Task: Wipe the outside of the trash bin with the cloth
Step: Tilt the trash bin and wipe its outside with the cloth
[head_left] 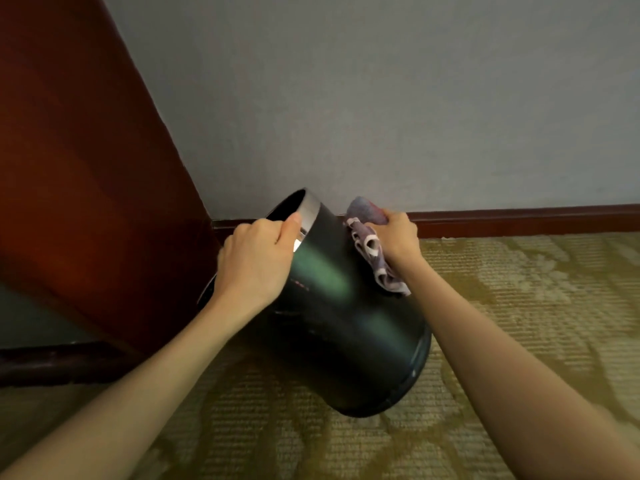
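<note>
You are in the wiping step. Your left hand (256, 258) grips the bin (346, 323) at its silver rim (311, 206), with the thumb over the band and the fingers curled round the edge. Your right hand (398, 237) holds the bunched cloth (370, 251) and presses it on the upper right side of the bin, just below the rim.

The bin is tilted, the mouth pointing up and to the left and the base lower, toward you. It is over the carpet (519, 306), near the corner between the wall (381, 98) and the brown panel (86, 168). I cannot tell if the base touches the carpet.

In my judgement only a part of the outside is covered so far. The broad dark side facing you and the band near the base are not under the cloth. The next move calls for dragging the cloth down along the side with steady pressure, while the left hand keeps the rim firm and turns the bin, so that the hidden side comes round to you.

Count: one bin, one cloth, two hands.
</note>
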`<state>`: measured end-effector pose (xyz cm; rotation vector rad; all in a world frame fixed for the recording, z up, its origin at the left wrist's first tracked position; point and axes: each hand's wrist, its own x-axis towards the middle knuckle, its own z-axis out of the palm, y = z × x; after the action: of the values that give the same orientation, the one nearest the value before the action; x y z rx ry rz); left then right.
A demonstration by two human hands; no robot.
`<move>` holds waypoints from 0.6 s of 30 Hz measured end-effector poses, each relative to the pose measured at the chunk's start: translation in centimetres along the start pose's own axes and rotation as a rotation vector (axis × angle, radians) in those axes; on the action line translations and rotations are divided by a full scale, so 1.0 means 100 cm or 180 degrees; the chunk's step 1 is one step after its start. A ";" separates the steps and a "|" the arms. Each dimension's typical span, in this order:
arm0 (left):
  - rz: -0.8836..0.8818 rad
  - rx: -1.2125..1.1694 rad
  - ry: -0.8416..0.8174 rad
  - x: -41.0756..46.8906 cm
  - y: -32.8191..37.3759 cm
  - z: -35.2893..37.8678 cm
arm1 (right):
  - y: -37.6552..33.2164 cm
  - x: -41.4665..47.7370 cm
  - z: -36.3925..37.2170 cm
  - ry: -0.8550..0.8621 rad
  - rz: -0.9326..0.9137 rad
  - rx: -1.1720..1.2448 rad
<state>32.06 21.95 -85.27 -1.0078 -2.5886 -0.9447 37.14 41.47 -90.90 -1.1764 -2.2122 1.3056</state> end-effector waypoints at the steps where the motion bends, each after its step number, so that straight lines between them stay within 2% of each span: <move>1: -0.0033 -0.0002 0.0033 0.002 -0.005 -0.001 | 0.010 -0.003 -0.002 0.0028 0.0032 -0.0078; 8: -0.0367 -0.0043 0.0037 0.013 -0.026 -0.008 | 0.055 -0.012 -0.010 0.0191 0.0286 -0.0583; 13: -0.0714 -0.0373 -0.0229 0.018 -0.016 -0.006 | 0.047 -0.022 -0.008 0.0593 0.0351 -0.0776; 18: -0.0971 -0.0942 -0.0346 0.024 0.013 0.003 | 0.010 -0.037 -0.003 0.0938 0.0046 -0.0517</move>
<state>31.17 24.15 -83.96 -0.7543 -2.8037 -1.4186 40.08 39.04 -91.12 -1.3483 -2.1245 0.9022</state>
